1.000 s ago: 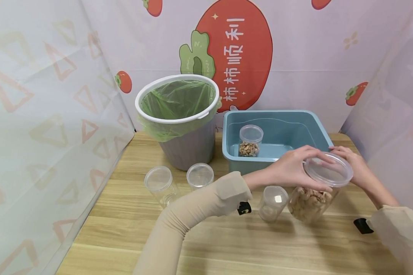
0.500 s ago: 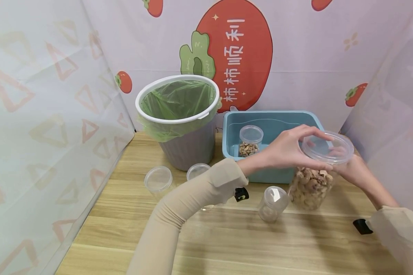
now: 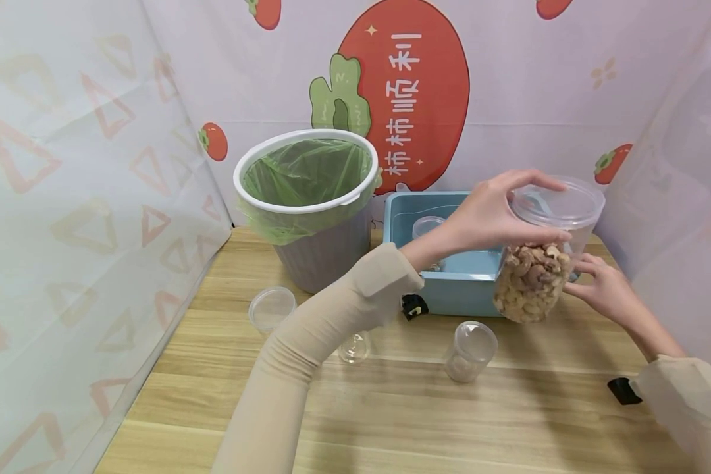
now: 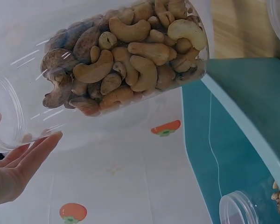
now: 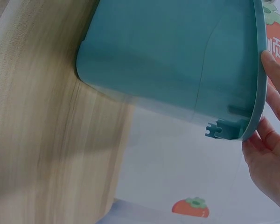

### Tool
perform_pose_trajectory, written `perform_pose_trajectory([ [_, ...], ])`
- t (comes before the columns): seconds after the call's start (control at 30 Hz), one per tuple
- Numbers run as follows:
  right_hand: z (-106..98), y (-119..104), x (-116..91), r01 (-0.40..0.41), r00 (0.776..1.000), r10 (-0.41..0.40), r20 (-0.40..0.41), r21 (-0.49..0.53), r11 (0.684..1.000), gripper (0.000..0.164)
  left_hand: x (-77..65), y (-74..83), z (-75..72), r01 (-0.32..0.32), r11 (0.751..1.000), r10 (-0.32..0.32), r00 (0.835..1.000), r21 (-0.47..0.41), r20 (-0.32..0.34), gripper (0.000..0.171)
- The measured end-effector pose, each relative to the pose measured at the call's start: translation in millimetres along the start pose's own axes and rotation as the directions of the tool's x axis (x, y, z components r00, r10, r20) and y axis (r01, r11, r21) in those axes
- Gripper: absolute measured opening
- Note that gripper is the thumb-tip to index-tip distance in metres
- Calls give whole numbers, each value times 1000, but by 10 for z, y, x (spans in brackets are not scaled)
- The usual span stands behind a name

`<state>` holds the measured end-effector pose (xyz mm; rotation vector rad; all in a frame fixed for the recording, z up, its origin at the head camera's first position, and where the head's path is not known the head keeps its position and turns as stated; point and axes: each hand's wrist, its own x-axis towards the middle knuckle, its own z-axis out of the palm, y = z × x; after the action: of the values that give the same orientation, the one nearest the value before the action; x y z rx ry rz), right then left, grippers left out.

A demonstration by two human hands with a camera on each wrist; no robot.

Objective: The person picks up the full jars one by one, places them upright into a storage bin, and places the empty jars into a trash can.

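My left hand (image 3: 488, 214) grips a large clear jar (image 3: 583, 230) near its lid. Cashews (image 3: 530, 283) fill its lower part. In the left wrist view the cashews (image 4: 130, 60) show through the wall, with fingers (image 4: 35, 158) at the lid end. The jar hangs above the table and overlaps the front right of the blue bin (image 3: 459, 296) in the head view. My right hand (image 3: 607, 289) holds the bin's rim at its right side; the right wrist view shows the fingers (image 5: 277, 77) and thumb around the rim's corner. The jar hides that corner in the head view.
In the bin stands a smaller lidded jar (image 3: 428, 227) with nuts, partly hidden by my left arm. A small clear jar (image 3: 471, 352) stands in front. Two more clear jars (image 3: 272, 308) (image 3: 354, 347) are at left, partly behind my sleeve. A lined trash can (image 3: 326, 253) stands behind them.
My left hand has raised the jar of cashews up off the table and toward the bin. My right hand stays at the bin's right side.
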<state>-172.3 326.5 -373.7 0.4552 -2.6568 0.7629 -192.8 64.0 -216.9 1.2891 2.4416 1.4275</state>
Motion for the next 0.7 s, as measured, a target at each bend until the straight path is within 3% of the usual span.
perform_pose_trajectory([
  [0.1,0,-24,3,-6,1000,6,6,13,1000,14,62,-13,-58,17,1000,-17,1000,-2,-21,56],
  [0.3,-33,-60,-1,-81,993,74,95,71,994,21,193,-80,-133,12,998,-8,998,56,-60,57],
  [0.7,-33,-49,-2,-94,991,86,106,72,993,23,349,-295,-115,110,984,-87,983,137,-162,57],
])
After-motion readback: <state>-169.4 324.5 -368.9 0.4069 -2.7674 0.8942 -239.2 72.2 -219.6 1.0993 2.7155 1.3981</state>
